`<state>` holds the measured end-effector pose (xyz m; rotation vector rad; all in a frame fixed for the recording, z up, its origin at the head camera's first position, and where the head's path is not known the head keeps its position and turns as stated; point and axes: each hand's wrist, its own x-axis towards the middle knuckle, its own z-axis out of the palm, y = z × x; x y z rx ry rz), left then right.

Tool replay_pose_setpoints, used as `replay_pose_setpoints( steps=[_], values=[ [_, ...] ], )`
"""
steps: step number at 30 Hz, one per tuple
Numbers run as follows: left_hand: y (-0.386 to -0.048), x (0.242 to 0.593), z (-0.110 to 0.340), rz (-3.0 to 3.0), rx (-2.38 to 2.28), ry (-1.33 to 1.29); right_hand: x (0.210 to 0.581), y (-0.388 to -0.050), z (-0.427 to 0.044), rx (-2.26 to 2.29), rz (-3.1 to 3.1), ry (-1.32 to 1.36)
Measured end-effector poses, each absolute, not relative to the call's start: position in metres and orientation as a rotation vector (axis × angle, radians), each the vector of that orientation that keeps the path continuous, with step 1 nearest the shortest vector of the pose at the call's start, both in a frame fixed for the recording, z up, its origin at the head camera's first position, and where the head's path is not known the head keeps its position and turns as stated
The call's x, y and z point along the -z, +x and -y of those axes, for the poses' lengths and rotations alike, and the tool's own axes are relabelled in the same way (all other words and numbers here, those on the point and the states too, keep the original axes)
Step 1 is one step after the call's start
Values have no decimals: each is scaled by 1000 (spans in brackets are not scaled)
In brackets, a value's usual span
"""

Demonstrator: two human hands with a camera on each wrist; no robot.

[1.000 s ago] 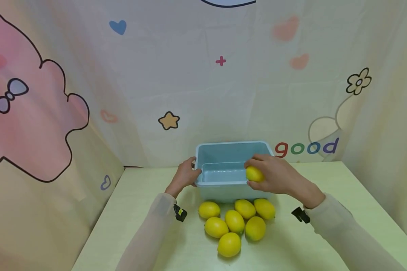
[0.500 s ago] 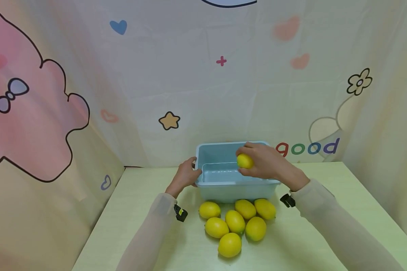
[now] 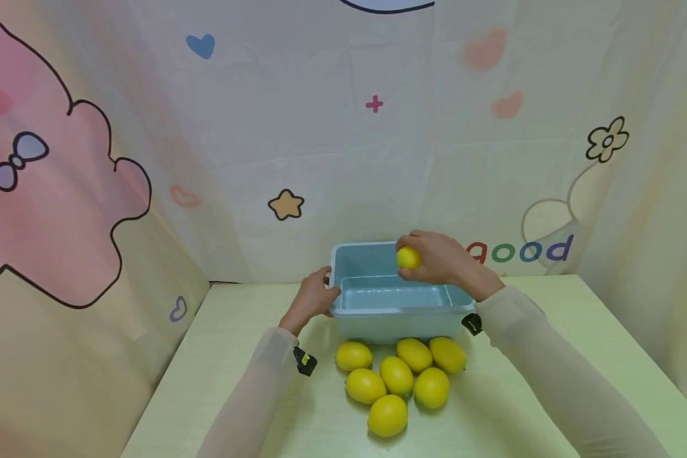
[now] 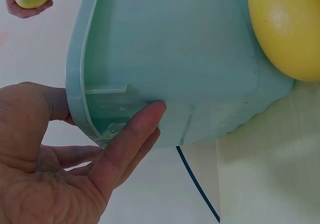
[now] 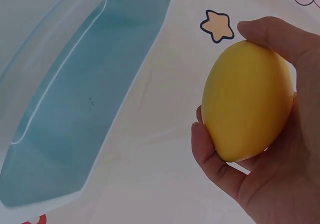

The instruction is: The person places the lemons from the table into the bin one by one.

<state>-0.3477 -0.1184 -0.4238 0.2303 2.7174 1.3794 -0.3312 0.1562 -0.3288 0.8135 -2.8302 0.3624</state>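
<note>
A light blue basin (image 3: pixel 401 323) stands at the back of the table; its visible inside holds nothing. My left hand (image 3: pixel 310 294) grips its left rim, and in the left wrist view the hand (image 4: pixel 75 159) has the thumb and fingers around the rim (image 4: pixel 76 79). Above the basin's back right part, my right hand (image 3: pixel 441 257) holds a lemon (image 3: pixel 408 257). The right wrist view shows that lemon (image 5: pixel 247 102) pinched between thumb and fingers of the hand (image 5: pixel 285 174). Several lemons (image 3: pixel 397 376) lie together in front of the basin.
The pale table (image 3: pixel 235 381) meets a printed cloth (image 3: pixel 298 127) right behind the basin. Cloth also hangs at the left and right sides. One lemon (image 4: pixel 290 29) is close to the basin wall in the left wrist view.
From the basin's right front, my right hand has moved up, back and a little left with the lemon, uncovering the basin's right front rim. The left hand has stayed on the left rim.
</note>
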Motion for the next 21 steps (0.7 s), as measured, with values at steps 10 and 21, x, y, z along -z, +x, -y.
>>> replay_pose_setpoints(
  steps=[10, 21],
  values=[
    [-346, 421, 118, -2722, -1364, 232, 332, -351, -151, -339, 2908, 825],
    [-345, 422, 118, -2733, -1377, 255, 322, -371, -138, -261, 3019, 845]
  ],
)
